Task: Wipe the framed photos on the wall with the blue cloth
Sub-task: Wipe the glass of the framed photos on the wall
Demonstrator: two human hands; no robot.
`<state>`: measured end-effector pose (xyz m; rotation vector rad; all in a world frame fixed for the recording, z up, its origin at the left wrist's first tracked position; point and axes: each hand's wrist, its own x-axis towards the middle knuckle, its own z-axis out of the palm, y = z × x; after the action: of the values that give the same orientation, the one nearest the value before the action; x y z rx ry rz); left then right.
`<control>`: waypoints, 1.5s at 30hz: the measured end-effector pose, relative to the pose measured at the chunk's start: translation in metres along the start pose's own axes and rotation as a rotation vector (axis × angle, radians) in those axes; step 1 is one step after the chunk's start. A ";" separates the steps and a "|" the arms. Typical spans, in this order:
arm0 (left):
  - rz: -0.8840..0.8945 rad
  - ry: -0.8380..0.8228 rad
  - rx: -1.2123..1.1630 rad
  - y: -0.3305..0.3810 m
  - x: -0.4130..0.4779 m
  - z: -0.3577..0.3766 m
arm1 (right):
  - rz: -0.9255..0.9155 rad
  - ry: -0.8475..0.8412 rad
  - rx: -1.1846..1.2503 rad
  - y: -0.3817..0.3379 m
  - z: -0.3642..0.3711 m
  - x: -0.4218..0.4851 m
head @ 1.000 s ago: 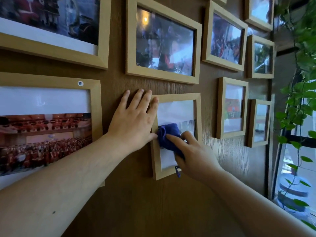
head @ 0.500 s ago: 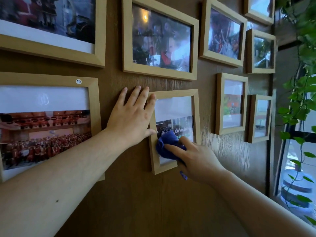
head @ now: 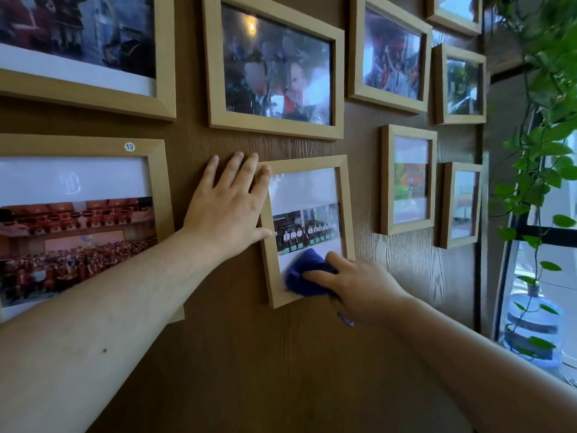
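A person's right hand (head: 359, 285) presses a bunched blue cloth (head: 304, 275) to the lower glass of a small upright framed photo (head: 307, 228); unwiped glass lies above the fingers; the left hand (head: 229, 207), fingers spread flat, steadies the frame's left edge.

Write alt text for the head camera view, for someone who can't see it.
A right hand presses a blue cloth on the glass of a small framed photo while the left hand steadies its edge, among other frames on a wooden wall.
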<state>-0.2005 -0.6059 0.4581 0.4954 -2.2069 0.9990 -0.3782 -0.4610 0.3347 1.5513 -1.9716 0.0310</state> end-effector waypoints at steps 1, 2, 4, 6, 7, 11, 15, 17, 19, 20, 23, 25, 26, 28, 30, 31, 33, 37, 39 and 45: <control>0.000 -0.004 -0.002 0.000 0.000 0.000 | 0.037 -0.003 -0.015 0.008 0.001 -0.003; 0.000 -0.008 -0.004 0.000 -0.001 0.000 | 0.081 -0.010 -0.034 0.016 0.002 -0.006; -0.002 -0.011 -0.006 0.000 0.000 0.000 | 0.154 -0.008 -0.057 0.031 0.003 -0.013; -0.008 -0.013 -0.006 0.000 0.000 -0.002 | 0.179 0.026 -0.056 0.039 0.001 -0.020; -0.007 -0.020 -0.007 0.000 0.000 -0.004 | 0.177 0.067 -0.045 0.042 -0.003 -0.022; 0.025 -0.024 -0.045 -0.007 -0.003 -0.014 | 0.153 0.291 0.031 0.047 -0.029 -0.020; 0.046 0.108 -0.055 -0.019 0.002 -0.036 | 0.144 0.422 0.042 0.051 -0.068 0.003; 0.064 0.162 -0.025 -0.027 0.010 -0.048 | 0.132 0.466 0.032 0.055 -0.091 0.019; 0.054 0.216 0.011 -0.039 0.019 -0.060 | 0.130 0.537 0.035 0.059 -0.114 0.038; 0.043 0.237 0.031 -0.046 0.024 -0.066 | 0.133 0.572 0.037 0.061 -0.125 0.047; -0.013 0.260 0.090 -0.070 0.040 -0.082 | 0.161 0.694 0.060 0.063 -0.164 0.079; -0.054 0.248 0.113 -0.082 0.049 -0.089 | 0.177 0.756 0.108 0.060 -0.189 0.099; -0.082 0.239 0.121 -0.088 0.053 -0.092 | 0.177 0.775 0.132 0.058 -0.201 0.110; -0.127 0.190 0.151 -0.092 0.061 -0.094 | 0.192 0.792 0.171 0.051 -0.221 0.129; -0.166 0.142 0.203 -0.093 0.066 -0.093 | 0.214 0.806 0.182 0.041 -0.235 0.148; -0.182 0.134 0.214 -0.093 0.069 -0.091 | 0.215 0.814 0.177 0.035 -0.240 0.156; -0.198 0.129 0.223 -0.093 0.072 -0.088 | 0.188 0.800 0.142 0.026 -0.245 0.172; -0.198 0.138 0.240 -0.094 0.074 -0.082 | 0.143 0.726 0.005 0.032 -0.226 0.189; -0.194 0.148 0.229 -0.094 0.075 -0.081 | 0.152 0.719 -0.025 0.049 -0.215 0.185; -0.171 0.152 0.219 -0.094 0.077 -0.079 | 0.427 0.672 -0.075 0.100 -0.203 0.166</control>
<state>-0.1698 -0.6103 0.5995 0.6716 -1.8969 1.1522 -0.3945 -0.4972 0.6127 0.8781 -1.6777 0.5692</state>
